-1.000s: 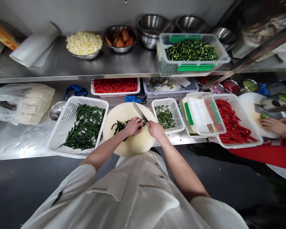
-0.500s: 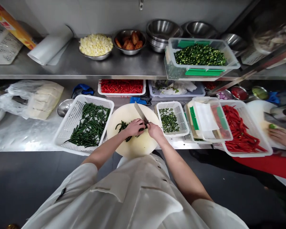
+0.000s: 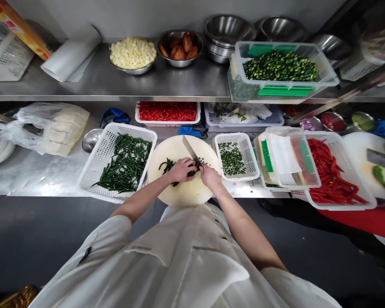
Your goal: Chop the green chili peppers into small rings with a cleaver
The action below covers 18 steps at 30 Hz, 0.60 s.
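Note:
On the round cutting board (image 3: 192, 194) lies a bunch of long green chilies (image 3: 168, 166), its right end under my left hand (image 3: 181, 170). The fingers of that hand are curled over the chilies and press them down. My right hand (image 3: 210, 177) is closed round the handle of a kitchen knife (image 3: 191, 149), whose blade points away from me and to the left, right beside my left fingertips. Small chopped green bits lie to the right of the blade. A white basket of whole green chilies (image 3: 125, 160) stands left of the board, and a smaller basket of chopped chilies (image 3: 231, 158) stands right of it.
Lidded clear boxes (image 3: 284, 160) and a basket of red chilies (image 3: 332, 179) stand to the right. Beyond them are a co-worker's board (image 3: 356, 147) and red clothing. The shelf (image 3: 192, 85) above the counter holds bowls and a tub of chopped green chilies (image 3: 280, 66).
More chopped bits show right of the blade. The view has shifted slightly. The co-worker's hand at the far right has gone out of sight, leaving a green pepper on that board.

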Available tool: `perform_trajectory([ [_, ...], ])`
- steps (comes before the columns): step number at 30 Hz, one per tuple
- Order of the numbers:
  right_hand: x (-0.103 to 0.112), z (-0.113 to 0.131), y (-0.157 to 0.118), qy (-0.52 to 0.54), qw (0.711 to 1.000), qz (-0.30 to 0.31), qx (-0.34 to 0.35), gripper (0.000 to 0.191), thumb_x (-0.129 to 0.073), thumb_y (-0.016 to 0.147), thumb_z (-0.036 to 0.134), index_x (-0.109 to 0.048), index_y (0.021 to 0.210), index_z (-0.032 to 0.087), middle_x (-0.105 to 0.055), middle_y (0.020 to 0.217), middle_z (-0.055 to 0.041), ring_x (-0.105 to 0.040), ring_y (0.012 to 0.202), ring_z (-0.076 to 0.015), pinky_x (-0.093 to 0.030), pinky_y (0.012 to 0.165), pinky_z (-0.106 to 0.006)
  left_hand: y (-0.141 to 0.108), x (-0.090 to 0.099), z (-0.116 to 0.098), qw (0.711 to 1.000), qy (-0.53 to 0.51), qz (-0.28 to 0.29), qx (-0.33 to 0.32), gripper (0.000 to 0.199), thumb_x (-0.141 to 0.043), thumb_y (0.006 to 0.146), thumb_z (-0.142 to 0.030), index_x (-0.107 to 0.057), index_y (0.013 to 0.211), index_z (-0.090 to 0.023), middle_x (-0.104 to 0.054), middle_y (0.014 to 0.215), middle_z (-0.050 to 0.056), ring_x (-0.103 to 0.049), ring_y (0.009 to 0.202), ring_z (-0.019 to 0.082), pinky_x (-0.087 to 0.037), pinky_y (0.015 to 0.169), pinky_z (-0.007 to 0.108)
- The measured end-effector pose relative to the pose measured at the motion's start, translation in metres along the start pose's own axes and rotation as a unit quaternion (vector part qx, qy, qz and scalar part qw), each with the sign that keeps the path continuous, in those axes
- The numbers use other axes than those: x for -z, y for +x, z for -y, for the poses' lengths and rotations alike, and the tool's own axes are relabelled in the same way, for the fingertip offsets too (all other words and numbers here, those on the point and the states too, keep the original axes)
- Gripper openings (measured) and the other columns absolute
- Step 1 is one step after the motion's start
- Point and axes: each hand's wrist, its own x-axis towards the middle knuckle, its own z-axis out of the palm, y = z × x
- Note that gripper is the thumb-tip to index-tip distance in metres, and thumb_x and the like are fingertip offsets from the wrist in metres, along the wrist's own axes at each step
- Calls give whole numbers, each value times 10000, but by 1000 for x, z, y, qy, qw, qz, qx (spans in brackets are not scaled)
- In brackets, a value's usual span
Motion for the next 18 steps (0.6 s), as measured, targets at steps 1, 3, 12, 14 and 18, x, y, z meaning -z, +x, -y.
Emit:
perform_trajectory([
  [1,0,1,0,0,1000,7,-3,464,-294,1162,409,-650,1341,172,-776,1217,-177,-744,1138,-279,-501,957,-335,0,0,1,1000,-1,2,-3,304,-728,936,-429,-732,1197,-274,-612,1337,97,-499,1333,320,-459,1124,471],
  [3,2,2,-2,2,1000,14,7,454,-302,1162,407,-662,1315,177,-775,1224,-176,-739,1147,-282,-499,957,-337,-1,1,1,1000,-1,4,-5,302,-722,942,-437,-731,1196,-273,-608,1342,97,-504,1316,317,-469,1105,465],
  [12,-1,7,-6,8,1000,23,3,430,-323,1161,403,-663,1309,185,-774,1222,-171,-736,1150,-286,-496,948,-337,-8,7,0,1000,-1,7,-4,309,-708,958,-448,-739,1221,-288,-599,1349,102,-486,1324,329,-463,1110,488],
  [14,-3,7,-7,7,1000,17,18,431,-325,1158,413,-666,1307,194,-777,1212,-168,-736,1144,-290,-496,946,-341,-9,9,0,1000,-1,7,-3,316,-707,962,-461,-736,1225,-290,-595,1361,104,-483,1321,330,-469,1099,483],
  [18,-6,9,-9,2,1000,8,7,436,-326,1156,412,-654,1332,185,-775,1217,-170,-737,1136,-291,-499,941,-344,-11,10,1,1000,7,0,-3,299,-682,984,-455,-735,1216,-275,-597,1333,111,-490,1293,326,-474,1093,475],
])
